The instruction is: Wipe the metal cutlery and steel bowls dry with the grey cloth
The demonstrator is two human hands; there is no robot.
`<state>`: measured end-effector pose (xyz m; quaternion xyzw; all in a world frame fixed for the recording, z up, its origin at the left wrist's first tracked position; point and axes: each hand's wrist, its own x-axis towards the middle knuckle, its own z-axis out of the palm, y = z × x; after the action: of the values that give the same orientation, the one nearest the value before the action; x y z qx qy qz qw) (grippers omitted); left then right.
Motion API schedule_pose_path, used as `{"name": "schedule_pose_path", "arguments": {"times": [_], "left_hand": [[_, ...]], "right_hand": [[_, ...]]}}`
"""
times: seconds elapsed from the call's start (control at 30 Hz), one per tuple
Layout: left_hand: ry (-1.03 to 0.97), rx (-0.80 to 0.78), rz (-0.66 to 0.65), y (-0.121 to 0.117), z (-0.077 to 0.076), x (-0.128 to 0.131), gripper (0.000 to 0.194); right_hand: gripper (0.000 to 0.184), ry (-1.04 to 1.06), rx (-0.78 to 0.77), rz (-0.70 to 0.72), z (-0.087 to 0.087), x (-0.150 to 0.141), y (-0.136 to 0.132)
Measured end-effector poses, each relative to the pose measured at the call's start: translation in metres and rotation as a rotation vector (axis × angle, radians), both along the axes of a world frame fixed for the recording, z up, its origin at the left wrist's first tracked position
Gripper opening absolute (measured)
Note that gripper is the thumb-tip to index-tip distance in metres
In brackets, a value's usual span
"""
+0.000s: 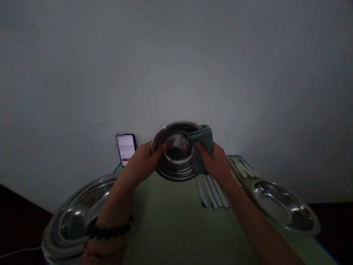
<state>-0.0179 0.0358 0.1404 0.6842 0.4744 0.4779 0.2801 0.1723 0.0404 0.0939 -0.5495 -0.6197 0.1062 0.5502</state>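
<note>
Raised above the table, a shiny round metal bowl [176,169] is tilted so that its inside faces me. My left hand [147,158] grips its left rim, with the thumb over the inner edge. On the opposite side my right hand [213,158] is closed on a grey-green cloth [202,136], which is folded over the bowl's right rim. The fingers behind the bowl are hidden on both sides.
Large metal bowls [77,213] sit at the table's left, beneath my left forearm. Several knives [213,191] lie in a row right of centre. Farther right are more cutlery handles [244,167] and a metal dish [284,206]. A phone [127,149] leans against the wall.
</note>
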Motion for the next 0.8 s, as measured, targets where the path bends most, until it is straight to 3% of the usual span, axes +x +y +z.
{"name": "schedule_pose_path", "arguments": {"times": [0.07, 0.13, 0.27, 0.33, 0.47, 0.57, 0.67, 0.73, 0.8], "left_hand": [[-0.139, 0.025, 0.046, 0.0, 0.0, 0.002, 0.009], [-0.159, 0.02, -0.004, 0.0, -0.001, 0.002, 0.008], [0.032, -0.255, -0.277, -0.001, -0.008, -0.005, 0.013], [0.13, -0.359, -0.327, -0.001, -0.01, -0.008, 0.017], [0.174, -0.166, -0.233, -0.002, -0.007, -0.008, 0.018], [0.219, -0.057, -0.225, -0.001, -0.004, -0.006, 0.021], [0.3, -0.154, -0.248, 0.002, -0.008, -0.003, 0.028], [0.319, -0.231, -0.257, 0.005, -0.015, -0.001, 0.03], [0.324, -0.204, -0.232, 0.009, -0.02, 0.0, 0.028]], "right_hand": [[0.04, 0.055, -0.025, 0.009, 0.0, 0.001, 0.0], [0.038, 0.04, -0.026, 0.001, 0.002, 0.004, -0.001], [0.028, -0.132, -0.002, 0.006, 0.005, 0.016, 0.0], [0.024, -0.222, -0.025, 0.006, 0.006, 0.021, 0.0], [0.024, -0.281, -0.058, 0.002, 0.007, 0.021, -0.001], [0.035, -0.238, -0.051, -0.028, 0.005, 0.018, -0.001], [0.046, -0.215, -0.006, -0.035, 0.001, 0.017, 0.001], [0.036, -0.263, -0.007, -0.004, -0.001, 0.017, 0.002], [0.026, -0.31, -0.02, 0.032, -0.003, 0.016, 0.004]]}}
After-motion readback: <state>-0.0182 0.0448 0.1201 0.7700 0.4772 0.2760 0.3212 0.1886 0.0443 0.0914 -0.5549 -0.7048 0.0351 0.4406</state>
